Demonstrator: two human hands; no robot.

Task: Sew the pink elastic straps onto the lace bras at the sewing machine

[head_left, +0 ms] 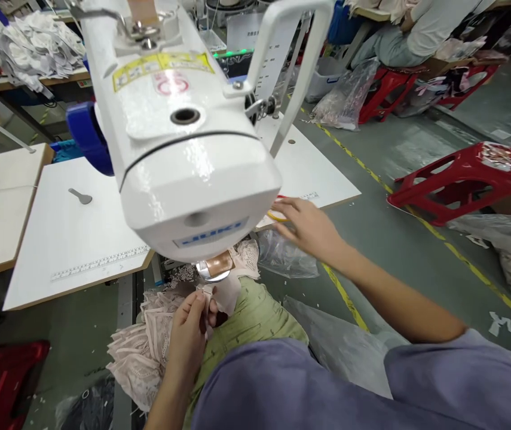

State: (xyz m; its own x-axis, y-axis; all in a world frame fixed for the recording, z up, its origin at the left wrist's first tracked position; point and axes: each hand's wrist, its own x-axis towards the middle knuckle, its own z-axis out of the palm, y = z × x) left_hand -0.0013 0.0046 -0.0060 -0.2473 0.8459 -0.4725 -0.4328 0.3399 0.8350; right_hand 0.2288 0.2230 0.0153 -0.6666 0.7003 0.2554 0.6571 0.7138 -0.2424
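Pink lace piece (226, 292) held up just below the head of the sewing machine (183, 149).
The left hand (190, 334) is pinched shut on its edge, above the lap. The right hand (309, 230) is well apart from it, fingers spread and gripping nothing, at the edge of the white surface (80, 239) by a small yellow-and-red thing (277, 216). A heap of lace (143, 346) fills the lap, and I'd judge this piece isn't under the needle yet.

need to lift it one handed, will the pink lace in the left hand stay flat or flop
Probably floppy: the pink lace bunches in soft folds below the left hand. Likely light, since fingertips alone pinch its edge. Its open pattern may snag near the sewing machine.
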